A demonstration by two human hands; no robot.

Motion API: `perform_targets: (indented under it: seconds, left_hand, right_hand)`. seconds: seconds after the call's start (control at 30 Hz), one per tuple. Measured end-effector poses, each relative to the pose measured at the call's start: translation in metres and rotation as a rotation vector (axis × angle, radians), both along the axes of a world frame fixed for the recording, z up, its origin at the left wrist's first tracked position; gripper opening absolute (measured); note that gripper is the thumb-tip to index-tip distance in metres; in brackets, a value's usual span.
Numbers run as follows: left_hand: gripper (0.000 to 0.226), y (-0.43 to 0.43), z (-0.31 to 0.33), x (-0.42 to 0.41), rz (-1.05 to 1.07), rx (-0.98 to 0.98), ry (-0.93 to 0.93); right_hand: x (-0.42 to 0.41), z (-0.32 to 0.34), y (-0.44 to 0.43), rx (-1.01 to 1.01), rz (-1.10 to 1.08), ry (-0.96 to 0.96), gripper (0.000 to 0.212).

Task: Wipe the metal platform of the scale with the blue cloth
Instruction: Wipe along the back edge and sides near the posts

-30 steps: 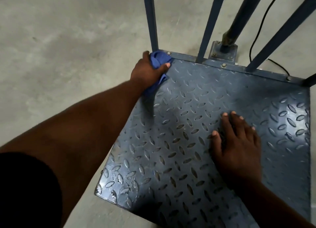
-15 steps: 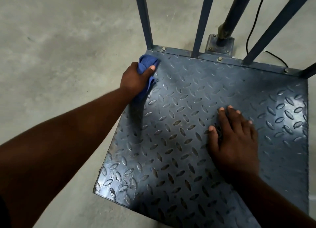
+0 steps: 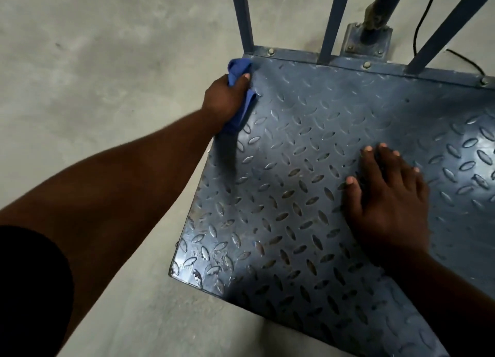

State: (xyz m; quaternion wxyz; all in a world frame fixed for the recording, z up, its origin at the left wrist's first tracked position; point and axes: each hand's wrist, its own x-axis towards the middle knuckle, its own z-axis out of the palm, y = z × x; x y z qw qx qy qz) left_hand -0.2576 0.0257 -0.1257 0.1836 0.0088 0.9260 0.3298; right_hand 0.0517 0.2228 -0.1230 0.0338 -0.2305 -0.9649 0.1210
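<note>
The scale's metal platform (image 3: pixel 308 132) is a blue-grey tread plate lying on the floor and fills the right half of the view. My left hand (image 3: pixel 223 99) grips the bunched blue cloth (image 3: pixel 238 67) and holds it against the platform's left edge, close to the far left corner. Part of the cloth hangs below my palm. My right hand (image 3: pixel 388 196) lies flat on the middle of the plate, fingers spread and straight.
Three blue upright bars (image 3: pixel 243 16) rise from the platform's far edge, with a bolted post base (image 3: pixel 368 39) behind them and a black cable (image 3: pixel 420 22) to the right. Grey concrete floor (image 3: pixel 93 62) surrounds the scale. The near left corner (image 3: pixel 192 263) is scuffed.
My left hand with the cloth slid back along the left edge from the far corner, then returned toward that corner. My right hand stayed flat on the plate.
</note>
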Motion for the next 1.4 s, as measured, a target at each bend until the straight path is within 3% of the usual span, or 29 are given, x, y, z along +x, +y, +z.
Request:
perform_targets:
  seconds: [0.43, 0.67, 0.87, 1.0, 1.13, 1.33, 1.4]
  left_hand:
    - [0.042, -0.18, 0.013, 0.255, 0.049, 0.0, -0.08]
    - [0.053, -0.161, 0.011, 0.214, 0.038, -0.045, -0.141]
    - [0.027, -0.107, -0.002, 0.157, -0.024, 0.049, 0.141]
    - [0.031, -0.159, 0.004, 0.213, -0.091, -0.067, 0.224]
    - [0.02, -0.216, 0.027, 0.288, -0.062, -0.116, 0.039]
    - [0.014, -0.218, 0.03, 0.352, 0.132, -0.101, -0.068]
    - [0.037, -0.212, 0.038, 0.367, 0.069, -0.12, -0.004]
  right_hand:
    - [-0.001, 0.0, -0.004, 0.003, -0.014, 0.042, 0.063]
    - [0.0, -0.003, -0.002, 0.01, -0.019, 0.069, 0.062]
    - [0.001, -0.007, -0.001, 0.007, -0.018, 0.074, 0.062]
    - [0.001, -0.008, 0.0, 0.007, -0.002, 0.09, 0.059]
    - [0.003, -0.01, -0.001, 0.026, -0.008, 0.109, 0.059]
    - [0.002, -0.009, 0.002, 0.034, 0.0, 0.097, 0.06]
    - [0.003, -0.01, 0.001, 0.036, -0.001, 0.101, 0.059]
